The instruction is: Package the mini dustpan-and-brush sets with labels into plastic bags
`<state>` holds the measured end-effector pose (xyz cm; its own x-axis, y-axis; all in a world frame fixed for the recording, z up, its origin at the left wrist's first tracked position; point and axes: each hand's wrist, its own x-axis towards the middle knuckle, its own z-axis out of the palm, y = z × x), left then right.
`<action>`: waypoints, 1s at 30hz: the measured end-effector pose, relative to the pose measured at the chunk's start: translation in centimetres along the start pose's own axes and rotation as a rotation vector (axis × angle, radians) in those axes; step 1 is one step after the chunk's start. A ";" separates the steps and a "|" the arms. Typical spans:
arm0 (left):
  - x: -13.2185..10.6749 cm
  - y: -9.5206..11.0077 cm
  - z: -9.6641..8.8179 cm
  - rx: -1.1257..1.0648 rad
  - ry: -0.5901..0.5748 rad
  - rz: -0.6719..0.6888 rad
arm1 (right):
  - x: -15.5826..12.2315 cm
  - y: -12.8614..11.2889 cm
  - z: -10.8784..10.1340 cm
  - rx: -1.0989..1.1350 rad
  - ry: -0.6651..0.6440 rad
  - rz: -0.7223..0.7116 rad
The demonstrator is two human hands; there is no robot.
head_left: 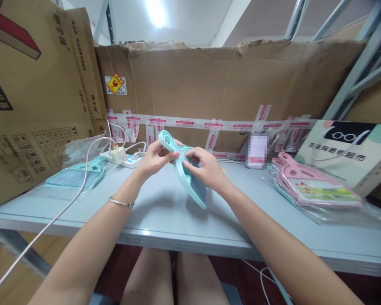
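Note:
Over the middle of the table I hold up a mint-green dustpan and brush set, tilted, with its looped handle end at the upper left. My left hand grips it near the handle, thumb on the front. The fingers of my right hand are closed on the brush side, just above the grey bristles; part of the brush is hidden behind them. At the left lies another mint-green dustpan and brush set. Several pink dustpan and brush sets in clear plastic are stacked at the right.
A white cable runs across the table's left side from a power strip with a plug. Cardboard walls the back, and a large carton stands left. A phone-like object and a printed bag are at the right rear.

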<state>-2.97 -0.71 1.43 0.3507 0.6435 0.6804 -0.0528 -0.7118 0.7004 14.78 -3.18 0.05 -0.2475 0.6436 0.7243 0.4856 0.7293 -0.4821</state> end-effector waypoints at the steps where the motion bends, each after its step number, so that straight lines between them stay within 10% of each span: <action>1: -0.1 0.2 -0.1 0.012 -0.028 -0.005 | 0.0 0.0 -0.2 0.013 -0.022 0.013; 7: -0.3 0.7 0.2 0.153 -0.018 0.042 | 0.0 0.2 -0.6 0.043 -0.120 0.057; 23: -0.4 -0.7 -3.3 0.231 0.175 0.015 | -0.6 2.6 -1.2 0.031 0.140 -0.004; 27: -0.5 -1.2 -5.9 0.549 0.283 0.062 | -0.9 4.8 -0.4 -0.340 -0.048 -0.187; 30: -0.7 -2.0 -6.8 0.818 0.068 0.045 | -0.9 5.7 0.7 -0.629 -0.319 -0.244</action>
<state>-9.46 2.17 1.06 0.3054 0.6067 0.7339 0.6418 -0.7005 0.3120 17.20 0.54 -3.69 -0.5948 0.5861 0.5501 0.7498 0.6512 0.1169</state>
